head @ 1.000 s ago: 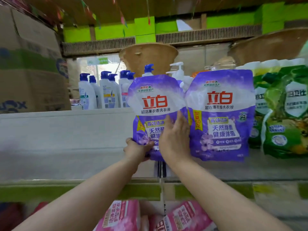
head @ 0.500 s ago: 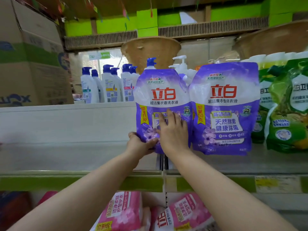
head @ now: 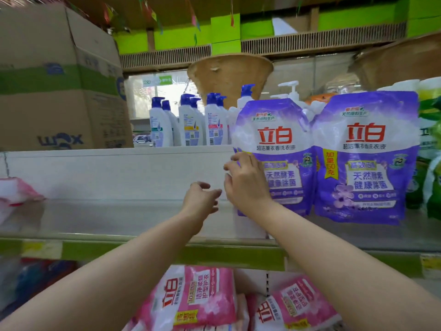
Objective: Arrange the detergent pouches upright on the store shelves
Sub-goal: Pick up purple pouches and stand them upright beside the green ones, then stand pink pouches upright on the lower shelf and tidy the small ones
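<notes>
Two purple detergent pouches stand upright side by side on the shelf: the left pouch and the right pouch. My right hand hovers at the left pouch's left edge, fingers curled and apart, fingertips touching or almost touching it, gripping nothing. My left hand is just left of it, open above the shelf, clear of the pouch. Pink pouches lie flat on the shelf below.
Green pouches stand to the right of the purple ones. Behind the white back panel are shampoo bottles. A cardboard box sits at upper left. A pink pouch lies at the far left of the shelf.
Both hands have let go of the left purple pouch, which now stands by itself. The left hand drew back to the left; the right hand slid to the pouch's left edge.
</notes>
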`<action>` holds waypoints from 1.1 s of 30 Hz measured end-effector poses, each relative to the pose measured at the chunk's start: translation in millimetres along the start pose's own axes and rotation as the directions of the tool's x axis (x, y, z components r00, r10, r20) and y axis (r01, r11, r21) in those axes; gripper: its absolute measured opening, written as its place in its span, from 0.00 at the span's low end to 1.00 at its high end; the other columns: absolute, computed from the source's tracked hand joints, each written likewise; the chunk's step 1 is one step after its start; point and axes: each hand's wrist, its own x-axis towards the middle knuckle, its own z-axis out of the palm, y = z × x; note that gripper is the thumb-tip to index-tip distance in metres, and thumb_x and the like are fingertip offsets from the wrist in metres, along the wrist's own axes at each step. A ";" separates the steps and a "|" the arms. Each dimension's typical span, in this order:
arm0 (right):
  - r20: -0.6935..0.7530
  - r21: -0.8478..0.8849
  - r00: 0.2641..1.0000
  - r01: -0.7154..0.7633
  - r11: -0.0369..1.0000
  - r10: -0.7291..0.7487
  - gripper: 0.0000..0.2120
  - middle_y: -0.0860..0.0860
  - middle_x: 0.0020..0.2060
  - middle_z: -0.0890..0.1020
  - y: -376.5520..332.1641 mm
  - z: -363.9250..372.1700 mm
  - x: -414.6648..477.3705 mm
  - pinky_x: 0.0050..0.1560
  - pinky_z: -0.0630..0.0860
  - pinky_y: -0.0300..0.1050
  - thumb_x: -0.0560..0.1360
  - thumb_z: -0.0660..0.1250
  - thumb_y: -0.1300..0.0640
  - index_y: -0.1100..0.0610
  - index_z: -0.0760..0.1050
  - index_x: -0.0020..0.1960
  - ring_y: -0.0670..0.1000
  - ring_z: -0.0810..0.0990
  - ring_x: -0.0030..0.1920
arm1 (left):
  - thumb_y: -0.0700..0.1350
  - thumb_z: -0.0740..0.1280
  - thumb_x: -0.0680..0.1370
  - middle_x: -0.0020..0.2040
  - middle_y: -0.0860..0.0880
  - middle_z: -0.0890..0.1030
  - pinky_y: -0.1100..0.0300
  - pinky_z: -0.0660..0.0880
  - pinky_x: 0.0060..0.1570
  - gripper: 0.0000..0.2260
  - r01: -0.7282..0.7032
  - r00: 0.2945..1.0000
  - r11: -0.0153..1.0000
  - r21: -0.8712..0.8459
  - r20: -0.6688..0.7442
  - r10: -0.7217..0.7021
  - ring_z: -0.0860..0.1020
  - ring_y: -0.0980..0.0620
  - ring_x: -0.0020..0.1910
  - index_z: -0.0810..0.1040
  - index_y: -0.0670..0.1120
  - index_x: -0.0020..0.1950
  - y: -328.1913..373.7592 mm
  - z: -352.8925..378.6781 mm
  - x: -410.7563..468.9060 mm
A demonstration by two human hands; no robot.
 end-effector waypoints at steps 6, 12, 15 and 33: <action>0.079 0.186 0.996 0.025 0.982 -0.040 0.07 0.61 0.40 0.81 -87.9 32.7 32.4 0.45 0.75 0.52 0.65 0.66 0.69 0.66 0.80 0.42 0.61 0.79 0.42 | 0.37 0.63 0.77 0.52 0.40 0.77 0.61 0.77 0.38 0.12 -0.094 0.992 0.995 0.035 -0.078 0.097 0.77 0.48 0.43 0.71 0.38 0.60 7.2 -87.3 10.5; 0.144 0.304 0.986 0.036 0.952 -0.083 0.10 0.63 0.49 0.80 -192.3 81.8 61.5 0.56 0.73 0.55 0.72 0.62 0.67 0.66 0.79 0.50 0.61 0.76 0.51 | 0.35 0.62 0.77 0.43 0.44 0.75 0.61 0.74 0.34 0.06 -0.120 0.966 0.993 0.021 -0.229 0.121 0.74 0.51 0.35 0.71 0.41 0.53 5.6 -204.3 30.5; 0.175 0.354 0.978 0.043 0.934 -0.111 0.11 0.63 0.49 0.80 -245.4 109.0 72.8 0.55 0.70 0.52 0.72 0.60 0.67 0.66 0.78 0.50 0.62 0.76 0.52 | 0.34 0.61 0.77 0.40 0.45 0.73 0.61 0.73 0.34 0.06 -0.114 0.951 0.993 0.034 -0.286 0.119 0.73 0.51 0.34 0.71 0.40 0.53 1.2 -265.1 34.0; 0.624 0.478 0.725 -0.060 0.876 -0.290 0.23 0.57 0.66 0.69 -459.3 245.4 121.3 0.64 0.67 0.52 0.75 0.61 0.53 0.55 0.65 0.69 0.58 0.68 0.66 | 0.32 0.57 0.78 0.35 0.46 0.73 0.57 0.76 0.38 0.10 0.107 0.849 0.987 0.118 -0.527 -0.029 0.74 0.46 0.34 0.73 0.43 0.41 -33.6 -475.3 62.3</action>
